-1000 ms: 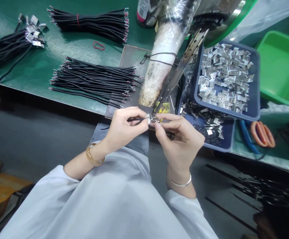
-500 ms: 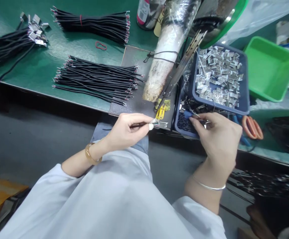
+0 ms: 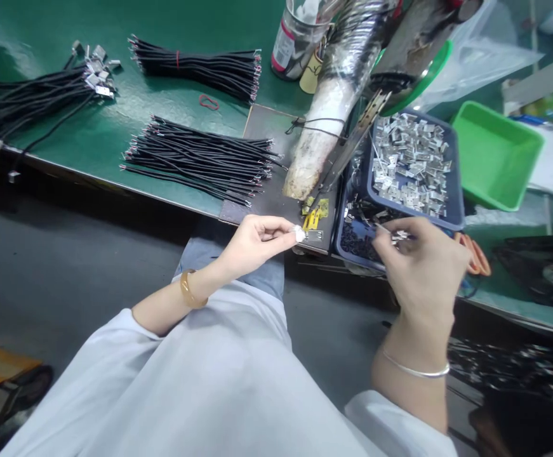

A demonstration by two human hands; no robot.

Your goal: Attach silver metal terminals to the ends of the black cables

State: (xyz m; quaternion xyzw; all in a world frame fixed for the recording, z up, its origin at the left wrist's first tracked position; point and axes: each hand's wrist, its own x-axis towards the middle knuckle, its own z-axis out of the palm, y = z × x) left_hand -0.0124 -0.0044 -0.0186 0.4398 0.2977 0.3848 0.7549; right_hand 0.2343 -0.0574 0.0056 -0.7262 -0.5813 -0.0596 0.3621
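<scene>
My left hand (image 3: 256, 240) pinches the end of a thin black wire, with a small metal clip (image 3: 313, 235) at its tip, held just in front of the dark plate (image 3: 266, 190) at the table edge. My right hand (image 3: 421, 270) is closed over the front of the lower blue tray (image 3: 347, 244), fingers pinching small metal clips (image 3: 397, 236). An upper blue tray (image 3: 452, 216) stacked on it holds several loose metal clips (image 3: 412, 165). A loose pile of cut black wires (image 3: 200, 158) lies left of the plate.
A bound wire bundle (image 3: 200, 63) and wires with clips fitted (image 3: 42, 95) lie on the green table. A wrapped machine arm (image 3: 328, 108) slants down to the plate. A green bin (image 3: 495, 155), orange-handled pliers (image 3: 479, 257) and a jar (image 3: 295, 38) stand around.
My right hand left the wire tip, moved right to the lower blue tray and picked at the clips there. My left hand stayed with the wire. The view shifted slightly.
</scene>
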